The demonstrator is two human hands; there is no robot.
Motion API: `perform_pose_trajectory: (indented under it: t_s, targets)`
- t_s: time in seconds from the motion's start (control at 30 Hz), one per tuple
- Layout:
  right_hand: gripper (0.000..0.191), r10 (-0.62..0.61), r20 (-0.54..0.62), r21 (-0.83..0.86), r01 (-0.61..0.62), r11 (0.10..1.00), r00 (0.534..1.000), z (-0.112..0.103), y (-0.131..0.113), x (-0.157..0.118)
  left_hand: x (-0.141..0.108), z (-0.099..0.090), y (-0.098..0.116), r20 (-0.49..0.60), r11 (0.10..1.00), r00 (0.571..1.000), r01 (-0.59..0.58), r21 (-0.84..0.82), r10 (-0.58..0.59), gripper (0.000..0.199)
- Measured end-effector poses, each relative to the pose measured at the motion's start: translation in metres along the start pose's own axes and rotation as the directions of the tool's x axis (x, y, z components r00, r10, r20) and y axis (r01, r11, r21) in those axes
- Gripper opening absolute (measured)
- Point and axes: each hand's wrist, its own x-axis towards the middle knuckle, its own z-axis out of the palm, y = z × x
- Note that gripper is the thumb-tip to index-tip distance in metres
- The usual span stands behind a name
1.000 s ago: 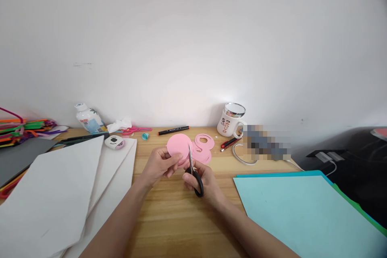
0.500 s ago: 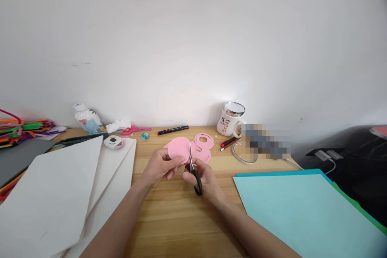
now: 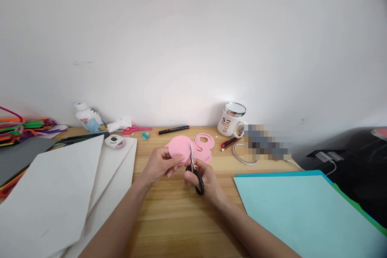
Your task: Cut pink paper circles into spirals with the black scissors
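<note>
In the head view, a flat, round disc of pink paper (image 3: 179,146) sits just beyond the left hand (image 3: 159,165) and up and to the left of the right hand (image 3: 203,177), raised a little toward the camera. The left hand pinches it by its lower left part, thumb on the face and fingers behind. The right hand is curled around the black loop handles of a pair of steel-bladed scissors (image 3: 198,183), whose blades point away from the person along the disc's right edge (whether they bite into the paper, I cannot tell). Behind the disc and to its right, a pink paper cutout with round holes (image 3: 206,155) lies on the light-brown wooden table (image 3: 172,217). Farther back lies a black marker with orange ends (image 3: 173,130), and a white mug with a silvery rim (image 3: 227,126) stands near the wall.
</note>
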Motion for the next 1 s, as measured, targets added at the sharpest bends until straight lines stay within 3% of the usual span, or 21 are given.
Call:
perform_pose_trajectory:
  t_s: [0.53, 1.0]
  targets:
    - [0.034, -0.003, -0.002, -0.001, 0.003, 1.0, 1.0, 0.0016, 0.0001, 0.0001, -0.0016, 0.0059, 0.0066, 0.003, 0.993, 0.999, 0.043, -0.106, -0.043, 0.031]
    - [0.037, -0.009, -0.029, 0.005, 0.009, 1.0, 1.0, 0.0022, -0.0058, 0.001, -0.0014, 0.0027, 0.0007, 0.037, 0.999, 0.999, 0.021, -0.033, -0.019, 0.027]
